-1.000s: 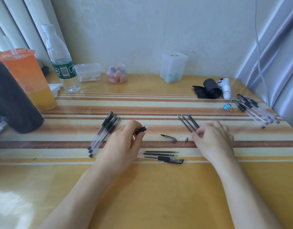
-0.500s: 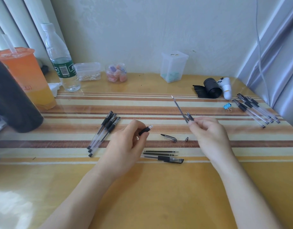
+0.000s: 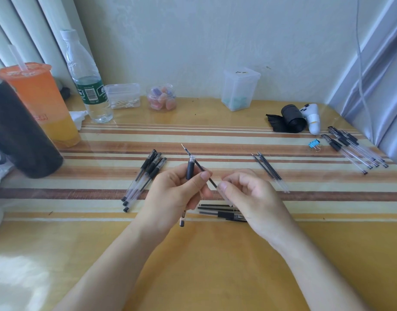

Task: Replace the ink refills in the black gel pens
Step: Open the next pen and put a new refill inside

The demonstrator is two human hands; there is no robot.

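My left hand (image 3: 175, 194) grips an open pen barrel (image 3: 189, 170) with a black rubber grip, its open end pointing up and away. My right hand (image 3: 251, 196) pinches the rear end of a thin black ink refill (image 3: 203, 170), which slants up to the left behind the barrel's open end, tip in the air. Two more refills (image 3: 270, 171) lie on the table to the right. A bundle of black gel pens (image 3: 143, 179) lies left of my hands. Loose refills and a pen (image 3: 222, 212) lie just under my hands.
Another group of gel pens (image 3: 352, 149) lies at the right edge beside a blue binder clip (image 3: 314, 144). An orange drink cup (image 3: 40, 104), dark bottle (image 3: 18, 135) and water bottle (image 3: 87, 79) stand at the left. Small plastic containers (image 3: 239, 88) line the wall.
My right hand lifted one refill from the group on the right and carried it left to the barrel. My left hand turned the barrel upright.
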